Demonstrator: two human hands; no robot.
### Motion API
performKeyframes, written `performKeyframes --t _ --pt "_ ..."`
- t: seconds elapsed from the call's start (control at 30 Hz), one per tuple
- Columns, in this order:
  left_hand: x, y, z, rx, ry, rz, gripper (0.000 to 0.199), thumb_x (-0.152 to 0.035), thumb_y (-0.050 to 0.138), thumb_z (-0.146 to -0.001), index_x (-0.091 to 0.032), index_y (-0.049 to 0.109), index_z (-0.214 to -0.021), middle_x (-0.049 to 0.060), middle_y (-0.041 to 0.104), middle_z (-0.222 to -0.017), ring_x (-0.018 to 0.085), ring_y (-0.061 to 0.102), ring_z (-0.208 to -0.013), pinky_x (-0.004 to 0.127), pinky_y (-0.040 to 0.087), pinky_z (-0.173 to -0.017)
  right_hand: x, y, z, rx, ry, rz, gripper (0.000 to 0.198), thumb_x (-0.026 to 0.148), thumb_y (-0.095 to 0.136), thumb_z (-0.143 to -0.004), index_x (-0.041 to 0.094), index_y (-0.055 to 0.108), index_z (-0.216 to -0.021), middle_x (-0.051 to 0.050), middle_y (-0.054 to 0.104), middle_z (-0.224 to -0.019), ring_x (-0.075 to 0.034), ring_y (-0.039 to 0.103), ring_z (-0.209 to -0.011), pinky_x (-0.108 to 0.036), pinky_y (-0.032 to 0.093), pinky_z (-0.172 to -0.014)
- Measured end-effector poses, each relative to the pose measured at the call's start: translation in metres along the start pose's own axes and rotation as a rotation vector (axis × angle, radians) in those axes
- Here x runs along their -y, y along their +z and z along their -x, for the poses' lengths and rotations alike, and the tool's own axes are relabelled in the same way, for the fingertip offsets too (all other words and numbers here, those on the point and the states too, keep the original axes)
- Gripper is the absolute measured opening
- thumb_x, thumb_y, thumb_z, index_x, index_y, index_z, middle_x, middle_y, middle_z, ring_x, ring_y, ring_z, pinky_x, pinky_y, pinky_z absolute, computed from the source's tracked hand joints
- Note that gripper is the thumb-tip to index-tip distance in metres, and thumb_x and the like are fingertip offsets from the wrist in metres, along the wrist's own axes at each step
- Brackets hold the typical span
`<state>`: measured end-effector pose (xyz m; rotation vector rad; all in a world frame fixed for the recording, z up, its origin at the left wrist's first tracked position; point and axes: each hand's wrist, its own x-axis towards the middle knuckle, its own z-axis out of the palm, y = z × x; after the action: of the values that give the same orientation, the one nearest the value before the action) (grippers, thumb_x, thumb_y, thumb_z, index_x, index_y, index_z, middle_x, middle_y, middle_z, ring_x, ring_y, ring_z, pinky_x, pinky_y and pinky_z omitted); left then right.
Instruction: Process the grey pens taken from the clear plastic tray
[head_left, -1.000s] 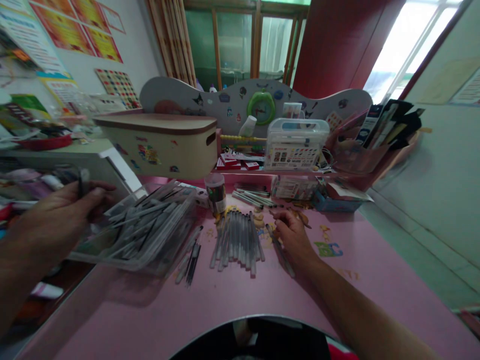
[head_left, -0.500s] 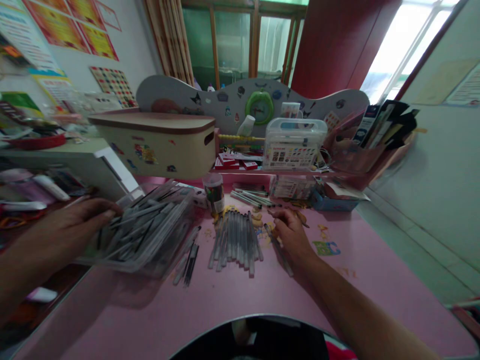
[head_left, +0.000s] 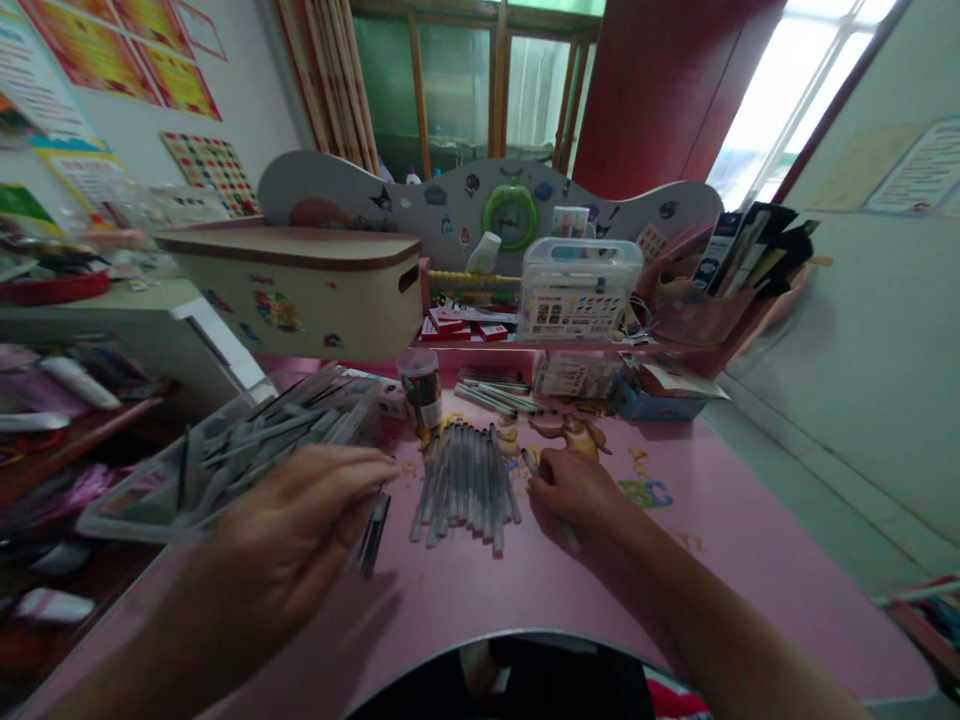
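My left hand [head_left: 289, 540], blurred by motion, hovers over the left of the pink desk with fingers stretched forward and thumb apart; nothing shows in it. It partly covers a few dark pen refills [head_left: 375, 535] and the near side of a clear plastic box [head_left: 124, 525] full of grey pens. My right hand [head_left: 577, 490] rests on the desk with curled fingers closed on a slim grey pen [head_left: 529, 462], whose two ends stick out. Between the hands lies a row of translucent grey pens [head_left: 469, 490] with dark tips pointing away.
Behind the row stand a clear tub [head_left: 420, 388] and a bundle of light pens [head_left: 495, 398]. A blue box [head_left: 664, 400] is at the back right. The shelf above bears a cream storage bin [head_left: 300, 300], a clear carry case [head_left: 579, 295] and a green clock [head_left: 510, 217].
My left hand has left the plastic box and swung right towards the refills. The box has shifted left and lower. My right hand's fingers have closed down over the pen beside it.
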<state>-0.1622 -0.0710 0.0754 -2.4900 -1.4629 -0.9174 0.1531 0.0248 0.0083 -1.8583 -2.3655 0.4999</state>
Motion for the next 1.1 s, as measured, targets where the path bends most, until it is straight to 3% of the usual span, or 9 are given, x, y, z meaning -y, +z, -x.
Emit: performKeyframes --t 0.03,0.07,0.13,0.23,0.33,0.63,0.87,1.0,1.1 --pt "-0.013 0.015 -0.003 0.129 0.049 0.062 0.032 -0.024 0.048 -0.094 -0.032 0.066 -0.12 0.004 0.069 -0.121 0.022 0.065 -0.111 0.035 0.054 -0.097 0.001 0.0 0.001 0.01 0.008 0.03 0.017 0.032 0.058 -0.086 0.017 0.067 -0.084 -0.012 0.071 -0.088 -0.023 0.062 -0.082 -0.03 0.033 -0.065" --pt "-0.024 0.031 -0.007 0.179 0.056 0.095 0.03 -0.024 0.048 -0.093 -0.029 0.069 -0.114 0.006 0.07 -0.122 0.023 0.065 -0.111 0.035 0.055 -0.096 0.002 0.0 0.002 0.015 0.02 0.05 0.018 0.032 0.058 -0.086 0.018 0.068 -0.086 -0.013 0.072 -0.089 -0.024 0.063 -0.083 -0.031 0.033 -0.066" --pt "-0.038 0.059 -0.013 0.304 -0.016 0.086 0.033 -0.02 0.048 -0.091 -0.026 0.071 -0.113 0.009 0.065 -0.134 0.029 0.059 -0.126 0.044 0.049 -0.107 0.003 0.001 0.002 0.019 0.04 0.068 0.018 0.031 0.057 -0.087 0.018 0.069 -0.089 -0.014 0.073 -0.092 -0.026 0.064 -0.084 -0.031 0.034 -0.066" --pt "-0.045 0.087 -0.021 0.484 -0.166 0.026 0.046 -0.026 0.06 -0.087 -0.022 0.065 -0.132 0.016 0.049 -0.153 0.039 0.039 -0.145 0.057 0.035 -0.117 0.003 0.003 0.0 0.013 0.051 0.065 0.015 0.028 0.058 -0.086 0.017 0.069 -0.088 -0.014 0.073 -0.092 -0.026 0.064 -0.085 -0.032 0.034 -0.066" --pt "-0.046 0.102 -0.026 0.58 -0.283 -0.004 0.058 -0.036 0.061 -0.087 -0.02 0.056 -0.143 0.019 0.04 -0.159 0.042 0.028 -0.149 0.06 0.029 -0.118 0.004 0.004 -0.001 -0.003 0.059 0.026 0.013 0.027 0.059 -0.085 0.017 0.068 -0.083 -0.013 0.072 -0.088 -0.025 0.063 -0.083 -0.031 0.033 -0.065" --pt "-0.06 0.115 -0.022 0.609 -0.259 0.079 0.061 -0.036 0.058 -0.086 -0.019 0.054 -0.144 0.019 0.042 -0.158 0.04 0.028 -0.15 0.058 0.027 -0.119 0.01 0.005 -0.001 -0.095 0.036 -0.151 0.014 0.025 0.054 -0.089 0.018 0.061 -0.08 -0.006 0.067 -0.081 -0.018 0.056 -0.075 -0.028 0.026 -0.061" --pt "-0.068 0.107 -0.023 0.608 -0.236 0.135 0.057 -0.032 0.06 -0.084 -0.021 0.057 -0.14 0.015 0.042 -0.158 0.039 0.029 -0.149 0.058 0.024 -0.12 0.007 0.009 -0.003 -0.12 0.01 -0.227 0.011 0.023 0.057 -0.083 0.02 0.054 -0.073 -0.001 0.061 -0.071 -0.016 0.053 -0.069 -0.026 0.027 -0.06" --pt "-0.077 0.097 -0.035 0.558 -0.199 0.308 0.046 -0.024 0.056 -0.085 -0.018 0.063 -0.13 0.014 0.055 -0.146 0.033 0.044 -0.14 0.05 0.032 -0.118 0.001 0.012 -0.006 -0.144 -0.017 -0.269 0.014 0.021 0.054 -0.084 0.02 0.051 -0.071 -0.001 0.059 -0.07 -0.016 0.053 -0.07 -0.027 0.03 -0.062" --pt "-0.08 0.098 -0.044 0.489 -0.274 0.526 0.036 -0.023 0.052 -0.087 -0.019 0.066 -0.12 0.012 0.065 -0.128 0.029 0.057 -0.124 0.047 0.041 -0.11 0.002 0.013 -0.007 -0.227 -0.068 -0.434 0.012 0.022 0.052 -0.086 0.021 0.052 -0.074 -0.001 0.06 -0.073 -0.017 0.054 -0.072 -0.028 0.035 -0.067"
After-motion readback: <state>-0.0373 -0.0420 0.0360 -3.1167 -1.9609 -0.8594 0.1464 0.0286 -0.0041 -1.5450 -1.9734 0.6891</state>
